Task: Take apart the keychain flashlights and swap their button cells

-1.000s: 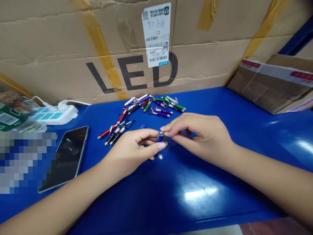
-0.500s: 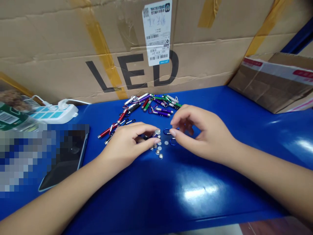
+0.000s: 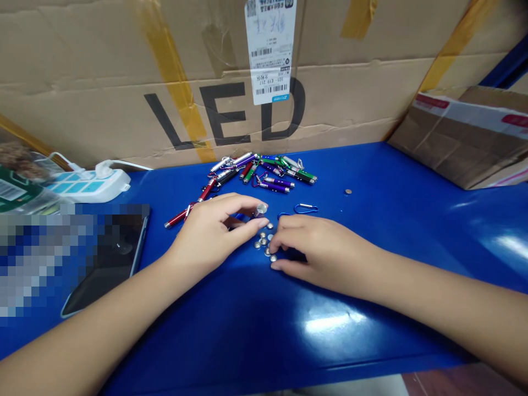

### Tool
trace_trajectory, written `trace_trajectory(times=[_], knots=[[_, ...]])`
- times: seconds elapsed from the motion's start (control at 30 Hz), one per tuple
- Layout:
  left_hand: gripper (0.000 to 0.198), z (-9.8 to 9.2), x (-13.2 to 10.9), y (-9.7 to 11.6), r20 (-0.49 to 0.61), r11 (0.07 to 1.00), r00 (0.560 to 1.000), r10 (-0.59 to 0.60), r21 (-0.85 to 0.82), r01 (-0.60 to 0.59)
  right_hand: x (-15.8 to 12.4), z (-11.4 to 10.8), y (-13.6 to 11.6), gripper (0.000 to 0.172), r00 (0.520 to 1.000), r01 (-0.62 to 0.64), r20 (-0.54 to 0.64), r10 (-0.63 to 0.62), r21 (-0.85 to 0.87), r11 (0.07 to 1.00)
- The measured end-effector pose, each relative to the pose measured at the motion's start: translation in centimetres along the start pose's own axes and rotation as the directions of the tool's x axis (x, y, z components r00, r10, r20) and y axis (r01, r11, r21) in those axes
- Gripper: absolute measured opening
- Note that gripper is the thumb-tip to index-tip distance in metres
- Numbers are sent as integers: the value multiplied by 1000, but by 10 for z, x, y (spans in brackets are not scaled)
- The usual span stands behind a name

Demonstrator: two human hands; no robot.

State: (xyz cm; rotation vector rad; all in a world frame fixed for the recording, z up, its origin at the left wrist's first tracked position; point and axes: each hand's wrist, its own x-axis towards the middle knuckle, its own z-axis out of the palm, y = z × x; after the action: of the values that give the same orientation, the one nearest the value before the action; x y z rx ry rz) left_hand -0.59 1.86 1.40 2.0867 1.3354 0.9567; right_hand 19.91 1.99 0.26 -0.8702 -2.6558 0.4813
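Observation:
My left hand (image 3: 214, 228) rests on the blue table (image 3: 289, 319), its fingers curled round a small silver-tipped flashlight (image 3: 259, 210). My right hand (image 3: 313, 247) lies low on the table with its fingertips pinched at several small round button batteries (image 3: 264, 242). A blue carabiner clip (image 3: 306, 208) lies just beyond the right hand. Behind both hands is a pile of small keychain flashlights (image 3: 264, 173) in red, green, purple and silver. One lone button battery (image 3: 348, 192) sits further right.
A large cardboard box marked LED (image 3: 231, 82) stands along the back. A smaller cardboard box (image 3: 466, 137) lies at the right. A phone (image 3: 111, 253) and a white power strip (image 3: 88, 184) sit at the left, beside a blurred patch.
The right hand dropped from beside the flashlight down onto the button batteries. The left hand stayed low, holding the flashlight. A carabiner and a lone battery now show beyond the right hand.

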Motion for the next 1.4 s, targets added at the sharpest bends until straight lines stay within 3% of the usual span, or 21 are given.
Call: trace_trajectory(times=[0.37, 0.6, 0.73, 0.87, 0.97, 1.13, 1.3, 1.4], knots=[[21, 0, 0, -1, 14, 999, 999, 30, 29, -31, 1, 1, 5, 10, 999, 35, 19, -33, -104, 994], [20, 1, 0, -1, 37, 997, 997, 64, 48, -66, 6, 4, 3, 22, 999, -13, -37, 4, -241, 970], [19, 1, 0, -2, 42, 993, 996, 83, 78, -86, 6, -5, 6, 15, 989, -63, -133, 59, -22, 998], [18, 3, 0, -2, 82, 976, 981, 176, 115, -185, 7, -15, 6, 13, 918, -94, -347, 193, 281, 955], [17, 6, -1, 0, 109, 969, 971, 211, 107, -222, 8, -14, 3, 12, 890, -37, -431, 150, 260, 965], [18, 10, -3, 3, 121, 986, 982, 143, 74, -152, 8, -8, 5, 10, 890, 62, -455, 15, 154, 986], [17, 10, -2, 4, 115, 985, 984, 132, 97, -144, 8, -7, 7, 11, 886, 87, -464, 13, 192, 977], [16, 10, -2, 4, 119, 984, 983, 140, 98, -152, 9, -8, 5, 10, 890, 46, -450, 79, 261, 964]])
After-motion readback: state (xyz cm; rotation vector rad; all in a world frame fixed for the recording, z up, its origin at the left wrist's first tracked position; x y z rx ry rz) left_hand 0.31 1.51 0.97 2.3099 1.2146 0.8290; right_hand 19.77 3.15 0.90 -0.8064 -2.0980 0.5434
